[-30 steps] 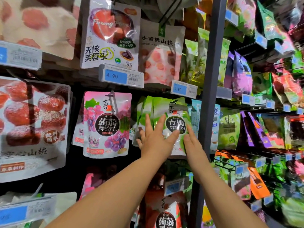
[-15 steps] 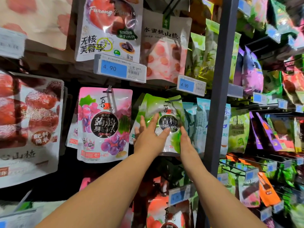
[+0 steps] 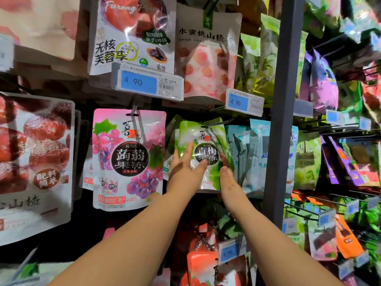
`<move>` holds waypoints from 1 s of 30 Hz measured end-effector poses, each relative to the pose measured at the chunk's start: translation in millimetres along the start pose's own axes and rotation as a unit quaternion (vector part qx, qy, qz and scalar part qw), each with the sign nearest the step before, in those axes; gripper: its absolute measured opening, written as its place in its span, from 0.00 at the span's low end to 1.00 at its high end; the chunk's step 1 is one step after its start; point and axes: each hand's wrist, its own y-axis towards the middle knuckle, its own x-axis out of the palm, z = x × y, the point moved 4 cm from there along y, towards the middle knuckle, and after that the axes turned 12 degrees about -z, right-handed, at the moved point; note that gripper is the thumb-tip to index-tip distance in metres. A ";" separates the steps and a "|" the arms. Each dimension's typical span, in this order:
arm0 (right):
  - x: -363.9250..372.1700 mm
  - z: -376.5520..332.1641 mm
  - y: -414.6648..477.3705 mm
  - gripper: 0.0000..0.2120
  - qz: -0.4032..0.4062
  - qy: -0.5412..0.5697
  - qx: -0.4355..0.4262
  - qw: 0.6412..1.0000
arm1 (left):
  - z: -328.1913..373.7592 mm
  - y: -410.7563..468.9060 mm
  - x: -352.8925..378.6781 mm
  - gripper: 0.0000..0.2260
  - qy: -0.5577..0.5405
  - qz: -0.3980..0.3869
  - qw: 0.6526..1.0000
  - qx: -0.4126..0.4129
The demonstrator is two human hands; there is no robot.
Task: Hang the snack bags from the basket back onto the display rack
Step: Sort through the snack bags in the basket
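A green snack bag (image 3: 208, 139) with a black round label hangs at the front of a row of like bags on a peg of the display rack (image 3: 283, 112). My left hand (image 3: 186, 172) lies flat on the bag's lower left, fingers straight, thumb across the label. My right hand (image 3: 226, 172) touches the bag's right edge from the side, fingers straight. No basket is in view.
A pink grape snack bag (image 3: 128, 159) hangs to the left, light-blue bags (image 3: 247, 155) to the right. Price tags (image 3: 147, 82) jut out above. The rack's grey upright post stands right of my hands. Orange-red bags (image 3: 206, 267) hang below.
The view has shifted closer and slightly left. Both hands have stayed on the green bag, which has turned a little to the left and hangs further back on its peg.
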 end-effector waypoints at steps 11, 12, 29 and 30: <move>-3.7 -11.2 -31.2 0.28 0.062 0.066 -0.078 0.993 | 2.5 -38.8 7.4 0.33 -0.035 0.044 0.997 0.050; -5.4 -12.2 -34.5 0.28 0.065 0.072 -0.076 0.992 | 3.2 -43.4 9.3 0.33 -0.039 0.042 0.997 0.050; -9.1 -8.3 -111.0 0.23 0.062 -0.005 -0.003 0.998 | 7.1 -115.4 37.2 0.29 -0.015 0.007 0.999 -0.042; -9.3 -3.8 -120.8 0.23 0.060 -0.017 0.002 0.998 | 6.3 -123.7 42.8 0.29 -0.013 0.003 0.999 -0.046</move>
